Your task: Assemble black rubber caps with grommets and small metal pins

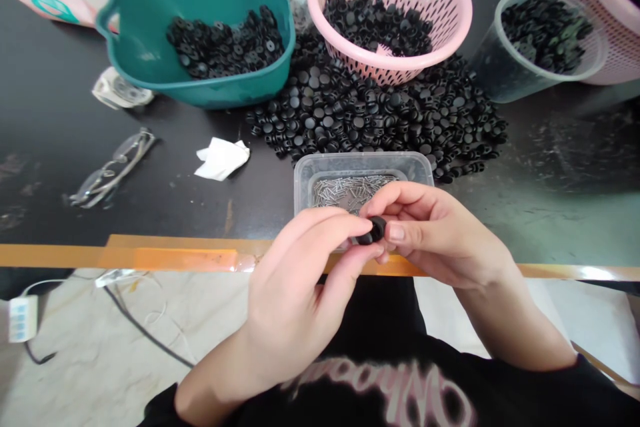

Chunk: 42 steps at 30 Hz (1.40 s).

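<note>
Between the fingertips of both hands, near the table's front edge, is a small round black plastic part (371, 231). My left hand (310, 273) pinches it from the left with thumb and index finger. From the right, my right hand (435, 233) grips the same part with thumb and fingers. The fingers cover much of it, so its exact kind is unclear. Just behind the hands stands a clear plastic container (306, 183) with many small metal springs (350, 190) in it. A large heap of black plastic cord-lock-like pieces (345, 110) lies beyond the container.
A teal basin (200, 95) and a pink basket (390, 63) hold black parts at the back. A clear tub (505, 70) stands right. Eyeglasses (114, 168), crumpled tissue (223, 159) and a white roll (121, 88) lie left. Orange tape (175, 258) lines the front edge.
</note>
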Each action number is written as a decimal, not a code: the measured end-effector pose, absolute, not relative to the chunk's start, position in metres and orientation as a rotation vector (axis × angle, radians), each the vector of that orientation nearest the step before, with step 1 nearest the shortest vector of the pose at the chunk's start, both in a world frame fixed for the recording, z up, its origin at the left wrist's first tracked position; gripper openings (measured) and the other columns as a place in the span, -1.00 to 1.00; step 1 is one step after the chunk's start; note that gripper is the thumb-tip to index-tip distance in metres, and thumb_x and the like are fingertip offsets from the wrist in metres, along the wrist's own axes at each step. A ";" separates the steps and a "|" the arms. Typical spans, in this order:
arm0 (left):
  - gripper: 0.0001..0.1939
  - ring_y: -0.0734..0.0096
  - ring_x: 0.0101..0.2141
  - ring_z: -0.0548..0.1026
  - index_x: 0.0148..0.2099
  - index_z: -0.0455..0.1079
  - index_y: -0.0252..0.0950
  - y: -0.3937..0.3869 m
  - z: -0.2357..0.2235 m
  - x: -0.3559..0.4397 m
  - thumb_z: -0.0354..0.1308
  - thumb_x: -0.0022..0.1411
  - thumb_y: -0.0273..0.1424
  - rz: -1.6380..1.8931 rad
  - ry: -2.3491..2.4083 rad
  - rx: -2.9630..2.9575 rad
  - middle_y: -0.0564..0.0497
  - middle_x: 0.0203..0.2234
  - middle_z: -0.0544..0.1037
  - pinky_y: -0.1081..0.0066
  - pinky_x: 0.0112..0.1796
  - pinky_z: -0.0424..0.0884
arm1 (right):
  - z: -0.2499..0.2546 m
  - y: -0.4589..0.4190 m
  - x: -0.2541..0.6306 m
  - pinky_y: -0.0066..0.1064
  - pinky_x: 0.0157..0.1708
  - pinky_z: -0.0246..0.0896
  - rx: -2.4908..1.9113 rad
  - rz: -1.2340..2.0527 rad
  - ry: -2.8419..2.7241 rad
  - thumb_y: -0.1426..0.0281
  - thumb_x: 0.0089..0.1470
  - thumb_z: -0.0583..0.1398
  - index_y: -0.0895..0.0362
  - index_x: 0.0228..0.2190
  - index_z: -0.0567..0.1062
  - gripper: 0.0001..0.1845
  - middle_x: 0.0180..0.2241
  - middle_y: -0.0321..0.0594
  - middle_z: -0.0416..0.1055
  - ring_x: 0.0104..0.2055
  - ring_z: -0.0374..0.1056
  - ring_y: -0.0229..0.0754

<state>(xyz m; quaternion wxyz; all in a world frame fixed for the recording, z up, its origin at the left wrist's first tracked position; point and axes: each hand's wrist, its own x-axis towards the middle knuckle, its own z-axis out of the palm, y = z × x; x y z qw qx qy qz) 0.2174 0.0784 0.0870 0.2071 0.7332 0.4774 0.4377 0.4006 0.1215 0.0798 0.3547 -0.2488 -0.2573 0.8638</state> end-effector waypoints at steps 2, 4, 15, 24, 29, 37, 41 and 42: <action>-0.86 0.69 -0.18 0.51 -0.07 0.44 -0.38 0.079 0.087 0.217 0.22 0.35 -0.64 1.236 1.321 2.030 0.08 -0.21 0.56 0.72 -0.03 0.44 | 0.078 0.121 0.400 -0.62 -0.25 0.54 -0.621 2.244 -0.654 0.54 0.18 0.37 0.20 -0.26 0.63 -0.94 -0.38 -0.29 0.62 -0.33 0.58 -0.38; -0.85 0.68 -0.17 0.50 -0.06 0.43 -0.38 0.080 0.088 0.216 0.22 0.35 -0.64 1.247 1.310 2.024 0.08 -0.21 0.56 0.71 -0.03 0.44 | 0.077 0.121 0.401 -0.61 -0.23 0.54 -0.608 2.255 -0.647 0.53 0.19 0.36 0.19 -0.25 0.63 -0.94 -0.36 -0.28 0.62 -0.31 0.59 -0.38; -0.80 0.54 -0.18 0.55 -0.05 0.43 -0.26 0.080 0.090 0.215 0.22 0.35 -0.62 1.225 1.307 2.002 0.07 -0.21 0.60 0.52 -0.09 0.56 | 0.079 0.123 0.401 -0.67 -0.20 0.52 -0.597 2.236 -0.685 0.57 0.19 0.34 0.14 -0.26 0.63 -0.89 -0.37 -0.31 0.61 -0.30 0.58 -0.42; -0.79 0.50 -0.19 0.58 -0.06 0.42 -0.22 0.079 0.090 0.215 0.22 0.35 -0.61 1.212 1.327 1.974 0.08 -0.22 0.60 0.49 -0.11 0.57 | 0.075 0.122 0.401 -0.64 -0.21 0.52 -0.583 2.230 -0.696 0.57 0.19 0.33 0.12 -0.27 0.63 -0.87 -0.35 -0.32 0.61 -0.29 0.58 -0.40; -0.80 0.51 -0.20 0.57 -0.06 0.41 -0.25 0.081 0.088 0.215 0.22 0.35 -0.61 1.208 1.324 2.001 0.08 -0.22 0.59 0.51 -0.11 0.56 | 0.078 0.122 0.399 -0.56 -0.23 0.55 -0.666 2.179 -0.744 0.53 0.16 0.37 0.09 -0.28 0.64 -0.89 -0.39 -0.32 0.60 -0.32 0.56 -0.37; -0.78 0.38 -0.17 0.53 0.00 0.45 -0.22 0.085 0.081 0.213 0.25 0.34 -0.54 1.120 1.400 2.181 -0.01 -0.18 0.50 0.38 -0.09 0.54 | 0.073 0.118 0.400 -0.53 -0.12 0.55 -0.857 2.071 -0.810 0.50 0.08 0.44 0.06 -0.21 0.67 -0.79 -0.26 -0.31 0.65 -0.22 0.59 -0.33; -0.73 0.35 -0.16 0.50 0.04 0.46 -0.24 0.089 0.078 0.209 0.24 0.33 -0.56 1.086 1.324 2.266 -0.03 -0.19 0.46 0.31 -0.08 0.51 | 0.072 0.115 0.401 -0.47 -0.12 0.56 -0.881 2.035 -0.843 0.51 0.10 0.42 0.04 -0.18 0.67 -0.77 -0.21 -0.29 0.66 -0.19 0.59 -0.29; -0.72 0.33 -0.14 0.49 0.06 0.45 -0.24 0.090 0.078 0.208 0.26 0.33 -0.53 1.059 1.295 2.263 -0.04 -0.17 0.45 0.29 -0.06 0.51 | 0.072 0.115 0.401 -0.48 -0.13 0.56 -0.877 2.035 -0.841 0.50 0.11 0.42 0.04 -0.17 0.66 -0.77 -0.20 -0.29 0.65 -0.20 0.59 -0.30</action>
